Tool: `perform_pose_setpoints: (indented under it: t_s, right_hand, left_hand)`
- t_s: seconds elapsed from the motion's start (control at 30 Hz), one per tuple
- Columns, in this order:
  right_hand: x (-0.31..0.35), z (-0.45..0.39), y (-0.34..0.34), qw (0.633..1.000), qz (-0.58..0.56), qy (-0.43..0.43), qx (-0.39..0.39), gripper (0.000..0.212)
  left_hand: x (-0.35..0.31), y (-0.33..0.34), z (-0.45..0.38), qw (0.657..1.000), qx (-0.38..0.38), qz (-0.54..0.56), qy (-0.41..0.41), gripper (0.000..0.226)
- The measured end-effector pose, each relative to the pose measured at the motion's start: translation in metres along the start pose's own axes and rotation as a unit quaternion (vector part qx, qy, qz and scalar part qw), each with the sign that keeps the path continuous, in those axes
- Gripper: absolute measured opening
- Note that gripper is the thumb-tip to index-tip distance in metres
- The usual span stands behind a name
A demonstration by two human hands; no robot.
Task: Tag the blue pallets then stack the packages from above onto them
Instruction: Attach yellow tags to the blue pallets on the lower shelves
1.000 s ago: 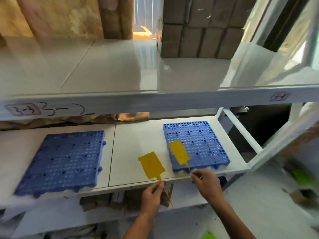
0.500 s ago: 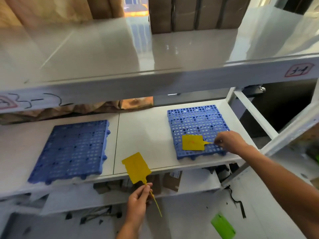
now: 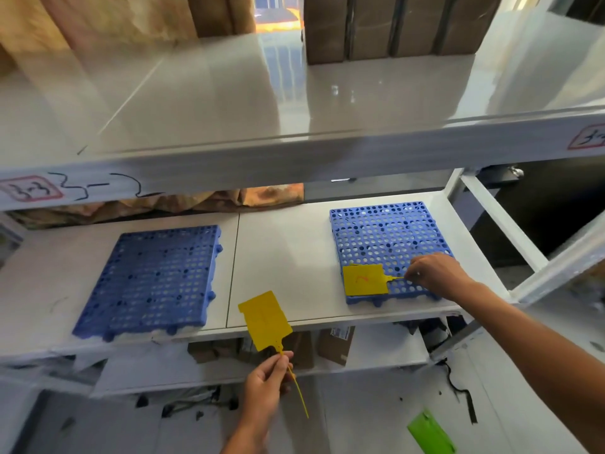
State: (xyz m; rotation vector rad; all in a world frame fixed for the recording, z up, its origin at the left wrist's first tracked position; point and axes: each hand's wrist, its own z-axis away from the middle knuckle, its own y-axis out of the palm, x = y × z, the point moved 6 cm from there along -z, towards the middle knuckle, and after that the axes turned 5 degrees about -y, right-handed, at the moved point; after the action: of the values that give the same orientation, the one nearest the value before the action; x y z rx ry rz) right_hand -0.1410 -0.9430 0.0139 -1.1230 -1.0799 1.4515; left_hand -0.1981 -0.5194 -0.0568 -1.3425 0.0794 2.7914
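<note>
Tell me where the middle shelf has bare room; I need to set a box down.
The widest free patch is the white shelf between the left blue perforated plastic pallet and the right blue pallet. A narrower strip lies left of the left pallet. The right pallet's front is crowded: a yellow tag and the right hand.

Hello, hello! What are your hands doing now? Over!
Right hand pinching tag tail on right pallet. Left hand holding spare tag. Left pallet untagged. Nothing in the way.
</note>
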Motion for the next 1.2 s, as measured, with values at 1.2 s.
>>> perform_pose_setpoints:
  t_s: [1.2]
  right_hand:
    - [0.462, -0.127, -0.08, 0.928, -0.332, -0.168, 0.008, 0.015]
  left_hand:
    - [-0.06, -0.166, -0.031, 0.929, -0.161, 0.334, -0.012, 0.015]
